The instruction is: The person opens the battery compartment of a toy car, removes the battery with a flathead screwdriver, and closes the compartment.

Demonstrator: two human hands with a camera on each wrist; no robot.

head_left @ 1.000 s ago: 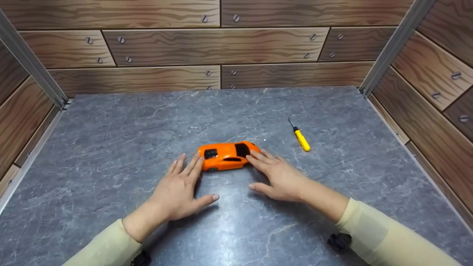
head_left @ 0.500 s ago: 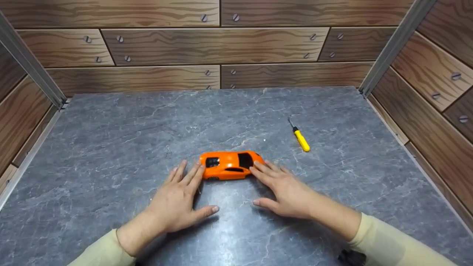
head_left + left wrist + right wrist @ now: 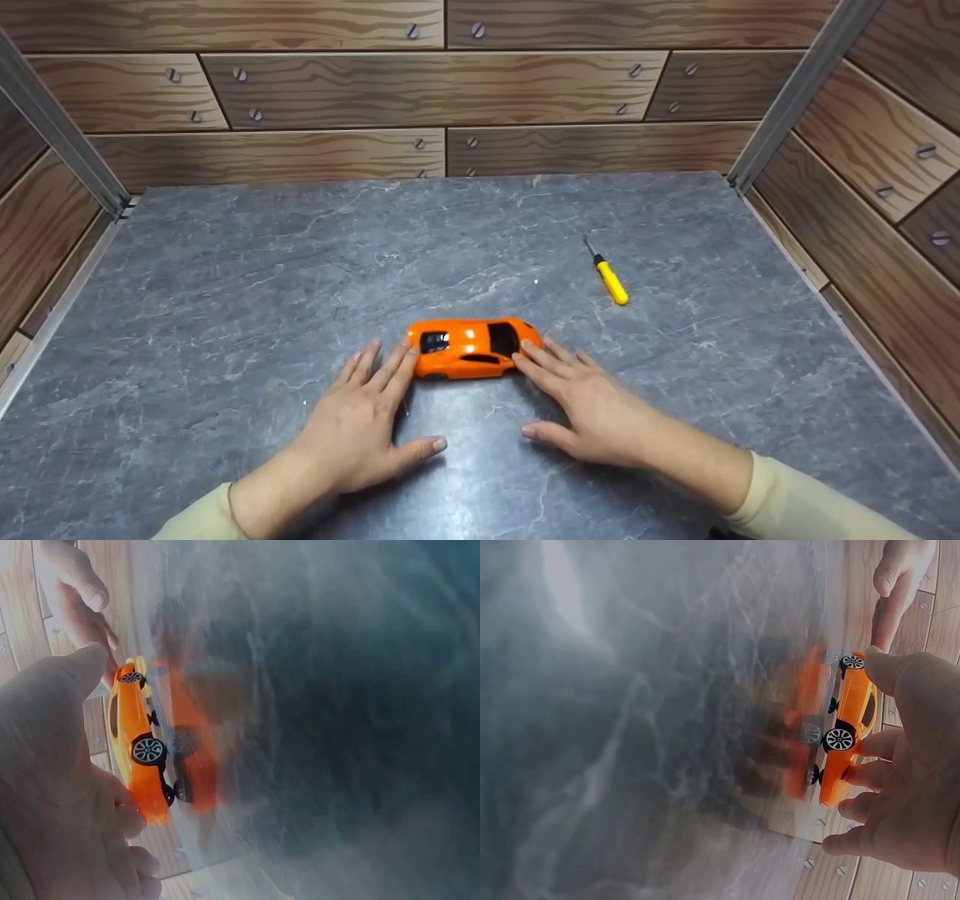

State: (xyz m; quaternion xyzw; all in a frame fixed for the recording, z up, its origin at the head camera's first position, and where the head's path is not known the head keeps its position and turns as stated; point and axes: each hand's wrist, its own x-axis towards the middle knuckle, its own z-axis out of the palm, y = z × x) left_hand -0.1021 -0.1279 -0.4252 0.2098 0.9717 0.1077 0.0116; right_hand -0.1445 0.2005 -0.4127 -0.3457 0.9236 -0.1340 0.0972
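Note:
An orange toy car (image 3: 469, 348) with dark windows stands on its wheels on the grey marbled table, its nose to the right in the head view. My left hand (image 3: 356, 424) lies at its rear end, fingers straight, fingertips touching the body, thumb spread toward the middle. At the front end my right hand (image 3: 600, 409) has its straight fingertips against the nose and hood. Both wrist views show the car (image 3: 133, 720) from its near side, its spoked wheels and its reflection in the glossy tabletop. Neither hand wraps round the car.
A screwdriver (image 3: 611, 280) with a yellow handle lies on the tabletop (image 3: 300, 255) beyond the right hand. Wood-patterned walls (image 3: 435, 90) stand at the back and both sides, with metal posts (image 3: 780, 90) at the corners.
Both hands and the toy car between them have slid toward the person, slightly to the right. The screwdriver stays where it was.

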